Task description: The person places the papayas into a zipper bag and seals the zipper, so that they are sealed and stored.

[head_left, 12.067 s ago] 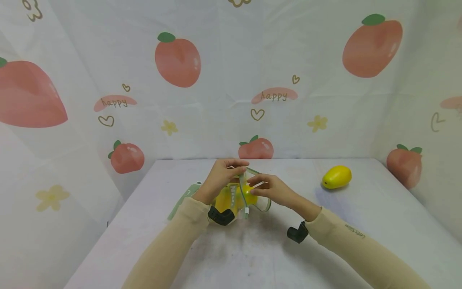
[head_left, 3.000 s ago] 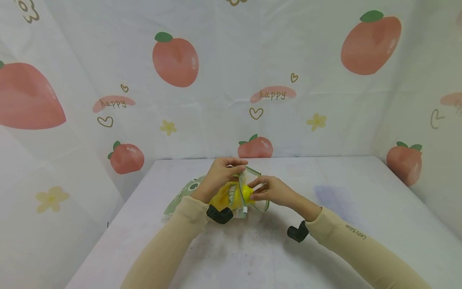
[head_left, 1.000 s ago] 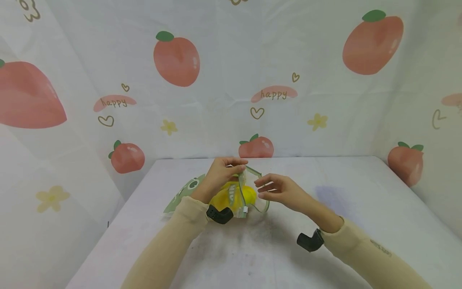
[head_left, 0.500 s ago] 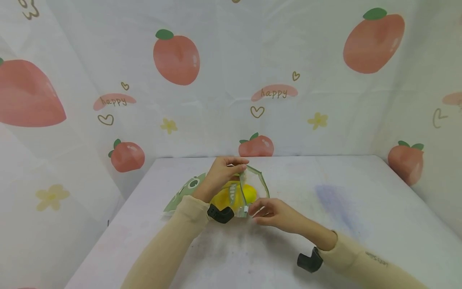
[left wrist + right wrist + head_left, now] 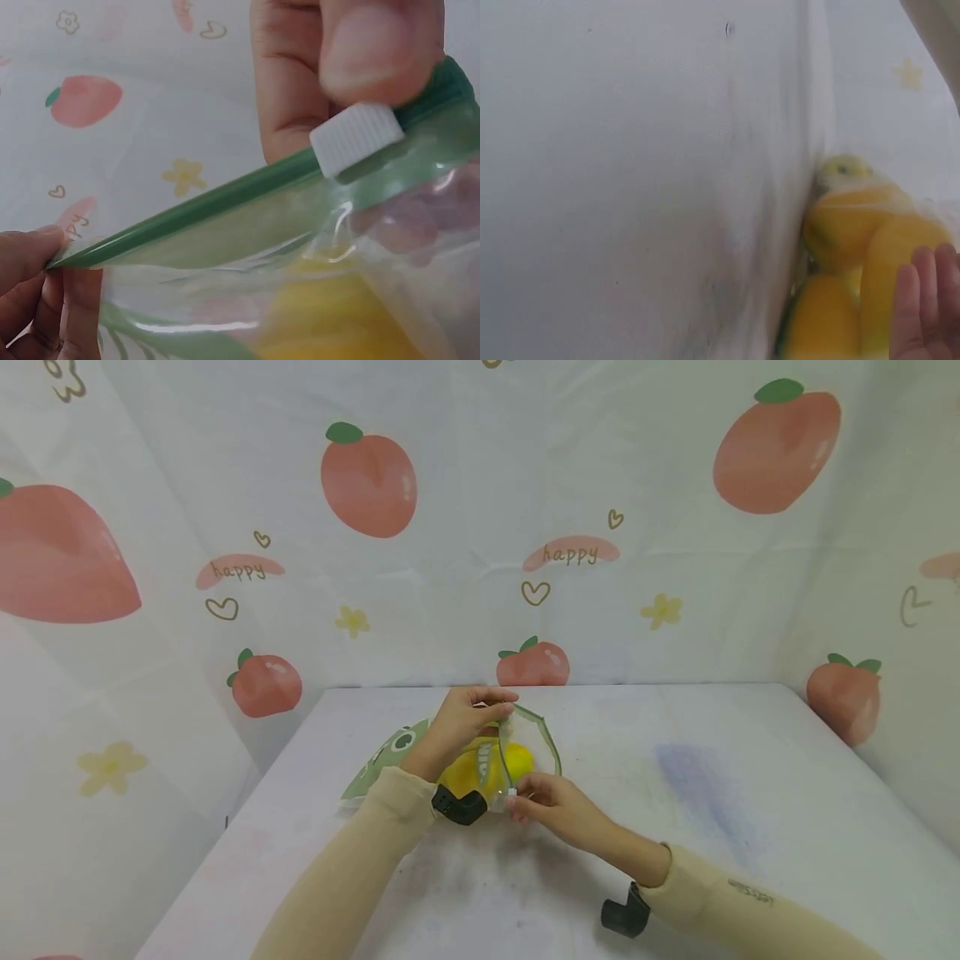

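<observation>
A clear slider zip bag (image 5: 501, 797) with a green printed face lies on its side, mouth facing right, with several yellow, mango-shaped fruits (image 5: 838, 232) inside. My left hand (image 5: 459, 727) pinches the upper corner of the bag's green-edged mouth, and the left wrist view shows that pinch at lower left. At the lower end of the mouth, my right hand (image 5: 566, 810) pinches the edge, with its thumb against the white slider (image 5: 356, 139). One yellow fruit (image 5: 519, 762) shows right in the mouth, between the two hands. Fingers of the right hand appear at lower right in the right wrist view.
The white table (image 5: 480, 893) has a bluish smudge (image 5: 701, 793) on its right side. Behind and at both sides hangs a white curtain (image 5: 450, 527) printed with peaches and flowers. Each wrist carries a black camera (image 5: 459, 807).
The single yellow fruit has gone from the table's right side since the oldest frame. My right hand left the fruit in the mouth, moved down and now pinches the slider. The left hand stays put.
</observation>
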